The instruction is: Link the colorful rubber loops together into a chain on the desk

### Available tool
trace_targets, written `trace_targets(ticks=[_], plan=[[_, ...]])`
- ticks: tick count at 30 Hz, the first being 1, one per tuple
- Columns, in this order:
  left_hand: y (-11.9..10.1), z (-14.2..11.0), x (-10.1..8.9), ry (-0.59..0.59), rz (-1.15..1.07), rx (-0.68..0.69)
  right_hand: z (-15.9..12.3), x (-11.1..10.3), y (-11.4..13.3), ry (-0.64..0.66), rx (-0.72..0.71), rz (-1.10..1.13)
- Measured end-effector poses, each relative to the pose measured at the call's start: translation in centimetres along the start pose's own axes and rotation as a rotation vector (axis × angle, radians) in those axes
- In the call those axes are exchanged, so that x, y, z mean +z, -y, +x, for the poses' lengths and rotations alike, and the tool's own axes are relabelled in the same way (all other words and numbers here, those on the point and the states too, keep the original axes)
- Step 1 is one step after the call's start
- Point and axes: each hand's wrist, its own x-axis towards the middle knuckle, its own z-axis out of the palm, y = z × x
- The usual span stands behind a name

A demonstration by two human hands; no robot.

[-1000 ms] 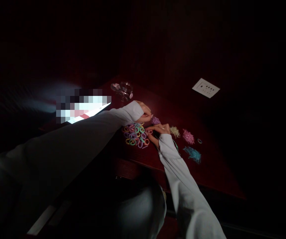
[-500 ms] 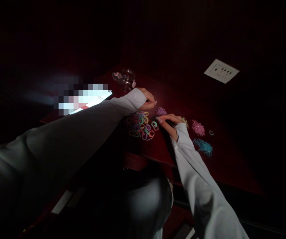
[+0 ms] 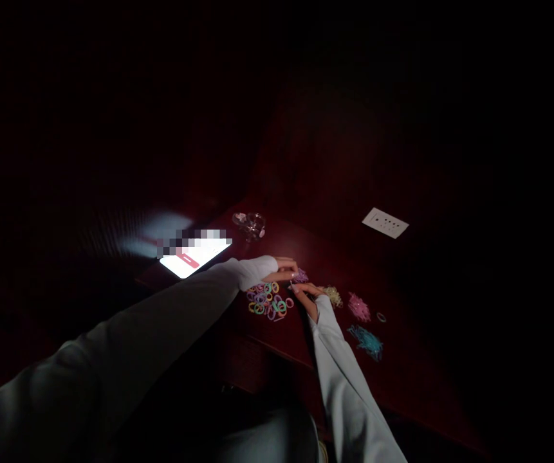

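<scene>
A mixed pile of small coloured elastic bands (image 3: pixel 267 301) lies on a dark red desk (image 3: pixel 402 373). My left hand (image 3: pixel 284 269), in a pale sleeve, reaches over it with fingers pressed together; their tips touch a small purple heap of bands (image 3: pixel 300 276). What they pinch is too small to make out. My right hand (image 3: pixel 305 291) rests on the desk just right of the mixed pile, fingers stretched low toward it, with nothing visibly in it.
Sorted heaps lie to the right: yellow (image 3: pixel 333 295), pink (image 3: pixel 358 307) and blue (image 3: pixel 366 339), plus a single ring (image 3: pixel 381 317). A lit phone (image 3: pixel 194 256) and a glass jar (image 3: pixel 252 225) sit at the back left. A white wall socket (image 3: pixel 385 223) is behind. The room is very dark.
The camera has pulled back and tilted, so everything looks smaller and lower in view. My right hand has drawn closer to my left hand by the purple heap.
</scene>
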Motion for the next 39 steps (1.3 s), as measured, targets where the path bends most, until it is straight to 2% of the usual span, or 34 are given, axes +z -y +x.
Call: trace_targets(ticks=[2,5,7,12,15,18,22,25,27,30,32,34,36,37,39], plan=[[-0.4,-0.3,1.1,0.072,-0.075,0.008,0.0,0.0,-0.1,0.011,-0.004,0.001],[-0.5,-0.6,2.0,0.031,-0.046,-0.02,0.1,0.0,-0.5,0.019,-0.028,-0.008],[-0.5,-0.7,1.9,0.035,-0.02,-0.052,0.4,0.1,-0.8,-0.012,-0.044,0.001],[-0.9,-1.0,0.5,-0.012,0.048,-0.125,0.1,0.6,-1.1,-0.248,-0.021,-0.013],[-1.1,-1.1,0.5,-0.06,0.052,-0.155,-1.2,-0.1,-1.3,-0.415,-0.026,-0.15],[-0.7,-0.7,1.2,-0.078,-0.007,-0.218,-2.0,-2.8,-1.9,-0.55,0.002,-0.339],[-0.1,-0.3,1.6,-0.037,-0.009,-0.238,-2.0,-9.0,-3.3,-0.669,0.064,-0.444],[-0.3,-0.5,1.1,-0.03,0.022,-0.229,-1.9,-12.7,-4.6,-0.613,0.154,-0.51],[-0.5,-0.6,0.9,-0.028,0.019,-0.239,-2.2,-13.7,-5.4,-0.597,0.184,-0.514],[-0.4,-0.6,1.2,-0.038,-0.013,-0.26,-3.3,-13.4,-6.1,-0.727,0.157,-0.438],[0.0,-0.3,1.7,-0.055,-0.041,-0.28,-4.5,-12.4,-6.1,-0.816,0.126,-0.408],[0.5,0.3,1.9,-0.049,-0.056,-0.302,-6.0,-10.8,-5.7,-0.844,0.131,-0.432],[0.7,1.2,1.7,-0.015,-0.035,-0.304,-7.3,-8.7,-4.8,-0.776,0.161,-0.489],[0.6,1.7,1.5,-0.015,0.0,-0.303,-7.9,-7.6,-4.2,-0.685,0.154,-0.506],[0.4,2.9,1.1,0.036,0.108,-0.297,-8.6,-5.5,-3.0,-0.492,0.046,-0.513]])
